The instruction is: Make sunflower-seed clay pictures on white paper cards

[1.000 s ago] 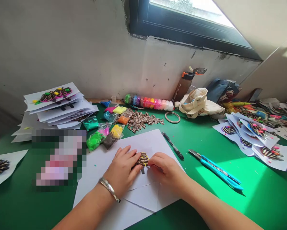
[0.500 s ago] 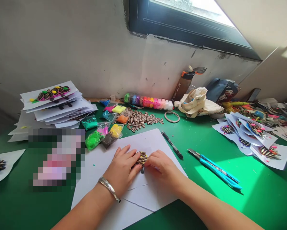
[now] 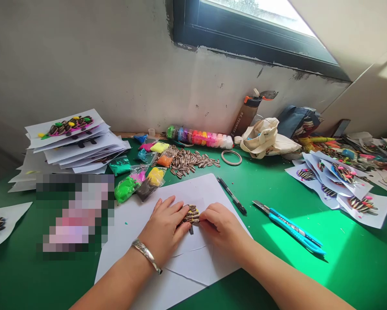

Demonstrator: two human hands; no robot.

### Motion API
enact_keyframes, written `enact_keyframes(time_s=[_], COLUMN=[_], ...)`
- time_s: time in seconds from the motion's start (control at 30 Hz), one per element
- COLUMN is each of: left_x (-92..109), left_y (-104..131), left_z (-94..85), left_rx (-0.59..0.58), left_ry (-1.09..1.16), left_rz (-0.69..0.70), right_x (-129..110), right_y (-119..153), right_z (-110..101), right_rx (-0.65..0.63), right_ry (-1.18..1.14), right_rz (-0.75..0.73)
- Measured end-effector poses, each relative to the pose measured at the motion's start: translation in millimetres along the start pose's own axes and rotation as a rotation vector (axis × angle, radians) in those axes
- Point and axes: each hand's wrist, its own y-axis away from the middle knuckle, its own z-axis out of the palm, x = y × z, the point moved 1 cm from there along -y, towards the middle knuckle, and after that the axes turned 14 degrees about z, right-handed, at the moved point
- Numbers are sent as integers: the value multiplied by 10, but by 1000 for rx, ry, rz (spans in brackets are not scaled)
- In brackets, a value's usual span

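Observation:
My left hand lies palm down on a white sheet of paper, fingers spread, wearing a silver bangle on the wrist. Its thumb and index finger border a small patch of striped sunflower seeds set in rows with yellow material between them. A dark stub sticks out below the patch. My right hand is closed in a pinch at the patch's right edge, its fingertips against the end of a seed. Whatever sits between those fingertips is hidden.
Behind the paper lie bags of coloured clay and loose sunflower seeds. A black pen and blue utility knife lie right. Decorated sheets are stacked left and right. A bottle stands by the wall.
My right fingertips have shifted slightly to the right, showing more of the seed patch's right edge. My left hand stays in place.

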Motion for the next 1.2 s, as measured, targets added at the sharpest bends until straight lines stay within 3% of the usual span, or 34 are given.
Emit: enact_keyframes(time_s=[0.5,0.8,1.0,1.2], left_x=[-2,-149,-231,-266], left_y=[21,58,84,112], left_z=[-5,-125,-192,-263], left_rx=[5,141,68,20], left_ry=[32,19,-3,13], left_rz=[8,35,22,-28], right_x=[-26,49,32,-139], right_y=[16,13,6,82], right_z=[-14,-62,-67,-14], right_rx=[48,64,73,152], right_ry=[3,-87,-76,-102], right_rz=[36,32,26,-145])
